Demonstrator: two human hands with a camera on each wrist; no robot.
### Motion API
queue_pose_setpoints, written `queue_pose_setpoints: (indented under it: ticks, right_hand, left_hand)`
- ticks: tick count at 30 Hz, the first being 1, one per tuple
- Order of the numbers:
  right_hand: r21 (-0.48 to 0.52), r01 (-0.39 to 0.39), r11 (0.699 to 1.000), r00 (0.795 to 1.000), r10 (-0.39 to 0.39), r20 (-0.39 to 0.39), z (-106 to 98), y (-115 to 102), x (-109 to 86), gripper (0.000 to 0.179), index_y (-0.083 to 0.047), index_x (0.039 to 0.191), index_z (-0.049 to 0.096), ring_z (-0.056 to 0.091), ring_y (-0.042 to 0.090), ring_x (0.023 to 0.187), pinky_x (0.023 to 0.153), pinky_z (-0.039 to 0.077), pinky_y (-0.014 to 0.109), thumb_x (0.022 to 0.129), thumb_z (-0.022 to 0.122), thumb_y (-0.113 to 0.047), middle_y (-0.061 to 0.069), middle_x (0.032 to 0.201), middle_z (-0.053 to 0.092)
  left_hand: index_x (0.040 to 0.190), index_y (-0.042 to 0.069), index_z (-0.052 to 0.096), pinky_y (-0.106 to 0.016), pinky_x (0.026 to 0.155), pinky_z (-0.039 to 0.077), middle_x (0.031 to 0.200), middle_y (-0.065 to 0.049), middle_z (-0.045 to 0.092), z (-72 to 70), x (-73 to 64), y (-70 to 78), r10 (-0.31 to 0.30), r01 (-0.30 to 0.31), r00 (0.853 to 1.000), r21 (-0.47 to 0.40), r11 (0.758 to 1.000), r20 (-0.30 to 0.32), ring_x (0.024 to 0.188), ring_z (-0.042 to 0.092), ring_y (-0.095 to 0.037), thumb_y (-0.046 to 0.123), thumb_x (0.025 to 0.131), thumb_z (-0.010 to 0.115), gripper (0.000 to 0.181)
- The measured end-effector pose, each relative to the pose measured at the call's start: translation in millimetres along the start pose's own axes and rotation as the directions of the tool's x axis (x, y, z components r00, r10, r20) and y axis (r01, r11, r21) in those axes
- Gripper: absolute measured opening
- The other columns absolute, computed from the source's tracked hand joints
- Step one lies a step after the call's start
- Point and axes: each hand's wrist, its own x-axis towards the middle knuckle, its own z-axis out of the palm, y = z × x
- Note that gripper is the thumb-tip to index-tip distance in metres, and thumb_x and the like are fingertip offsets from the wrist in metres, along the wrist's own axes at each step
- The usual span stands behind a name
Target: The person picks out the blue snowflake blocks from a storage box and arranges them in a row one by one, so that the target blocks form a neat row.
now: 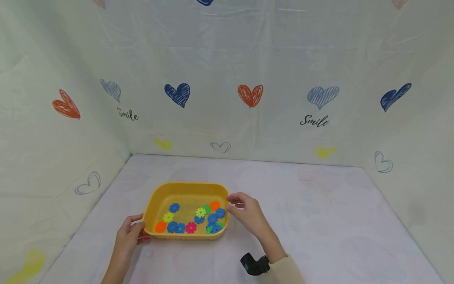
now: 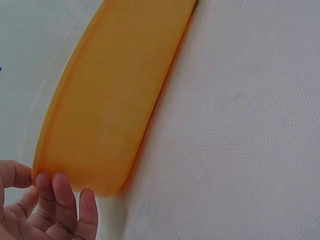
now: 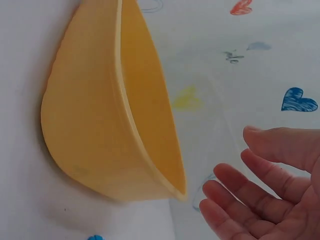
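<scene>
Grasping its near left corner, a person's left hand [image 1: 128, 233] is holding a yellow plastic tray [image 1: 186, 193] of flower-shaped discs [image 1: 190, 227] left on the table [image 1: 305, 221], while the loose-fingered right hand [image 1: 247, 210] is hovering beside the tray's right end.

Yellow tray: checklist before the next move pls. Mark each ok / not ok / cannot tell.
1. Left hand holds the yellow tray: ok, it grips the left end.
2. Right hand holds the tray: not ok, it is beside the right end, and the right wrist view shows a gap.
3. Flower-shaped pieces inside the walls: ok for those in the head view.
4. No strays outside: cannot tell, a small blue thing is cut off at the right wrist view's bottom edge.
5. Tray base flat on the table: cannot tell, contact isn't clear under its whole length.
</scene>
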Motion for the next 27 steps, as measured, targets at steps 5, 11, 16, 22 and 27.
queue_pose_setpoints:
  ticks: [5, 11, 16, 22, 27]
  right_hand:
    - [0.028, 0.029, 0.999, 0.998, -0.03, 0.062, 15, -5, 6.9, 0.025, -0.003, 0.109, 0.062, 0.059, 0.026, 0.102, 0.092, 0.049, 0.04, 0.086, 0.064, -0.013, 0.014, 0.11, 0.064]
    - [0.034, 0.022, 0.999, 0.992, -0.026, 0.126, 35, -9, 14.3, 0.025, -0.003, 0.108, 0.062, 0.059, 0.029, 0.102, 0.09, 0.05, 0.039, 0.084, 0.066, -0.01, 0.015, 0.109, 0.063]
    - [0.022, -0.023, 0.999, 0.984, 0.019, 0.176, 49, -7, 21.5, 0.024, -0.005, 0.108, 0.062, 0.059, 0.024, 0.1, 0.088, 0.052, 0.036, 0.085, 0.065, -0.011, 0.012, 0.109, 0.063]
    - [-0.002, -0.038, 0.999, 0.975, 0.038, 0.217, 62, -6, 28.7, 0.023, -0.007, 0.106, 0.063, 0.058, 0.02, 0.096, 0.088, 0.051, 0.036, 0.084, 0.066, -0.01, 0.009, 0.106, 0.064]
    - [-0.057, -0.047, 0.997, 0.965, 0.06, 0.256, 72, -5, 33.8, 0.022, -0.009, 0.104, 0.064, 0.056, 0.014, 0.09, 0.086, 0.051, 0.033, 0.083, 0.067, -0.009, 0.004, 0.1, 0.064]
  left_hand:
    - [0.117, 0.009, 0.046, -0.021, 0.057, 0.054, 0.069, 0.011, 0.061, -0.4, 4.2, -5.1, 0.0, 0.0, 1.0, -0.032, 0.999, -0.003, 0.058, 0.062, -0.011, 0.018, 0.092, 0.046, 0.027]
    - [0.128, -0.002, 0.037, -0.022, 0.058, 0.054, 0.071, 0.008, 0.061, 0.0, -5.3, 5.2, 0.009, -0.009, 1.0, 0.016, 1.0, 0.01, 0.059, 0.06, -0.011, 0.015, 0.094, 0.043, 0.039]
    - [0.126, -0.002, 0.039, -0.022, 0.058, 0.054, 0.072, 0.007, 0.061, 0.4, -7.9, 7.3, 0.008, -0.008, 1.0, 0.021, 1.0, 0.005, 0.059, 0.06, -0.011, 0.015, 0.093, 0.043, 0.038]
    - [0.125, 0.001, 0.041, -0.021, 0.058, 0.054, 0.071, 0.008, 0.061, 0.0, -5.6, 4.0, 0.015, -0.015, 1.0, 0.015, 1.0, 0.003, 0.059, 0.06, -0.01, 0.017, 0.092, 0.044, 0.036]
    - [0.124, 0.001, 0.041, -0.021, 0.058, 0.054, 0.071, 0.007, 0.062, 0.1, -3.6, 1.6, 0.016, -0.016, 1.0, 0.011, 1.0, -0.005, 0.06, 0.061, -0.012, 0.018, 0.092, 0.045, 0.036]
